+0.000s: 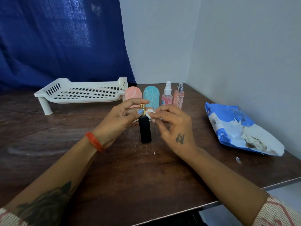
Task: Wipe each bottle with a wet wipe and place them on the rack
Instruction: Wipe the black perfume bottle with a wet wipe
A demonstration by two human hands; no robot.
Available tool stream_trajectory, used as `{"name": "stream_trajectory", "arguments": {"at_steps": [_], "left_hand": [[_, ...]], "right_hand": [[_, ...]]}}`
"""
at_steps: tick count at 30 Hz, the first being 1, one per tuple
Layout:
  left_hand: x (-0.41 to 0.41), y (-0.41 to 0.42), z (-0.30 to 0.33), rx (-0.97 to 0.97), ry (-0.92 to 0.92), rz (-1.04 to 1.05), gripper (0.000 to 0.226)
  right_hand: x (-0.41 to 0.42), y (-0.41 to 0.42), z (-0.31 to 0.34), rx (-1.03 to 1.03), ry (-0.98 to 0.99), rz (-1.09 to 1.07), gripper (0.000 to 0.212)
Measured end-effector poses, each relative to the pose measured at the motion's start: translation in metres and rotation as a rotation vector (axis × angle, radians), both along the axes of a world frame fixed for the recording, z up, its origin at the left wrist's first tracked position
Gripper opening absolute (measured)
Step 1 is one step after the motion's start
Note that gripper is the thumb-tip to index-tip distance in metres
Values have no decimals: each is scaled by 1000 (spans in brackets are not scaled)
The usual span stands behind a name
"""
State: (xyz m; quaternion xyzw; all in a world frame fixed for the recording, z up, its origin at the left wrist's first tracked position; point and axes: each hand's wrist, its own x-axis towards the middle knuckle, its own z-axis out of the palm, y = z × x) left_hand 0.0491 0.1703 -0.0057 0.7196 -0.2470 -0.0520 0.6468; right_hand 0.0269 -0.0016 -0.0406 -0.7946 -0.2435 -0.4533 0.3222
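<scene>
Black bottle [145,129], gold cap: upright on dark wooden bench [114,168], frame centre. Left hand [119,119]: fingers pinched on gold cap. Right hand [172,126]: fingers pinching small white wipe [149,113], wipe touching bottle neck. White slotted rack [81,93]: upper left of frame, on legs. Behind hands, row of four: pink bottle [132,95], teal bottle [151,97], two pink spray bottles [172,97]. Blue wipe packet [236,128]: right of frame, open, white wipes protruding.

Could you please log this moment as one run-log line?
left hand: pinches gold cap of black bottle | right hand: presses white wipe at neck | white rack: holds no bottles
</scene>
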Motion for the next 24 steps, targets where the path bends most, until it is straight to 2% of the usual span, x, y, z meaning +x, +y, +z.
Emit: {"name": "stream_trajectory", "arguments": {"at_steps": [3, 6, 10, 16, 24], "left_hand": [[0, 0, 1, 6, 5, -7, 27], [1, 0, 0, 19, -2, 0, 27], [0, 1, -1, 2, -32, -4, 29], [0, 1, 0, -4, -39, 47, 40], [1, 1, -1, -60, -42, 61, 26]], "right_hand": [[0, 0, 0, 20, 28, -15, 18], [-1, 1, 1, 55, -25, -29, 17], [-4, 3, 3, 12, -65, 49, 19], [-2, 2, 1, 28, -6, 89, 18], [3, 0, 0, 110, 124, 22, 17]]}}
